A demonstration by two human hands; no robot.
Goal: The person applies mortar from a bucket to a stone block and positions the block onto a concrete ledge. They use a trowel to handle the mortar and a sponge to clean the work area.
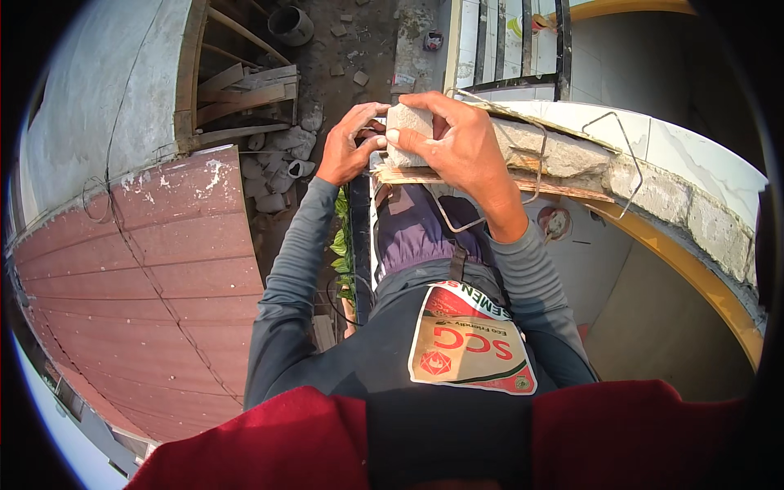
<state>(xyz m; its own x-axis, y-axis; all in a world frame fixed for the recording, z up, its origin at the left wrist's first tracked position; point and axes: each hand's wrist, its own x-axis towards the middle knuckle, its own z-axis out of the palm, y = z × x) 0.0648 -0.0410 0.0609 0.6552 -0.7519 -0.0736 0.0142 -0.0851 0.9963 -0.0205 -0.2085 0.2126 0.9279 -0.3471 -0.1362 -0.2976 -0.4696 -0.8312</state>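
Note:
A small light-grey block (410, 135) with a rough face stands at the near end of the wall top, just above a splintered wooden board (416, 174). My right hand (467, 145) grips it from the right, thumb across its near face. On its left side, the bent fingers and thumb of my left hand (353, 147) press against its edge. Whether mortar lies beneath the block is hidden. Bent thin metal rods (542, 161) stick out of the wall beside my right hand and wrist.
Rough masonry (572, 157) runs right along the wall top, with white tiles (686, 155) behind and a yellow arch edge (686, 265) below. At left lies a reddish-brown sheet roof (147, 286). Rubble (278, 167), planks (245, 94) and a bucket (291, 26) are far below.

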